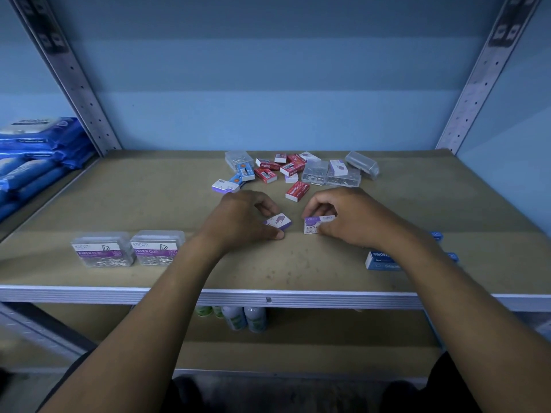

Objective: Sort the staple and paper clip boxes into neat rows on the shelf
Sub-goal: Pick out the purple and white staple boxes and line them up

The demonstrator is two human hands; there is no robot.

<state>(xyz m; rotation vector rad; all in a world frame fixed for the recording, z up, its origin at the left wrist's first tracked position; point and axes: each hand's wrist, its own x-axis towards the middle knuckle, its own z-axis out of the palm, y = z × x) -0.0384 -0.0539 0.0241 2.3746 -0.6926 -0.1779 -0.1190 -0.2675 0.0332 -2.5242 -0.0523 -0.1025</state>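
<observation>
Two hands each pinch a purple staple box mid-shelf: left hand [247,217] on the tilted box [278,222], right hand [343,217] on the upright box [316,225]. Light, stiff cartons, probably; best gripped across the short sides. Unsorted pile [293,171] lies beyond.

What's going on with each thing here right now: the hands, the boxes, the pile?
Left hand: pinching a purple staple box, tilted.
Right hand: holding a white-purple staple box on the shelf.
Two paper clip boxes: closed, side by side.
Back pile: jumbled, unsorted.
Blue boxes: grouped right, partly hidden.
</observation>
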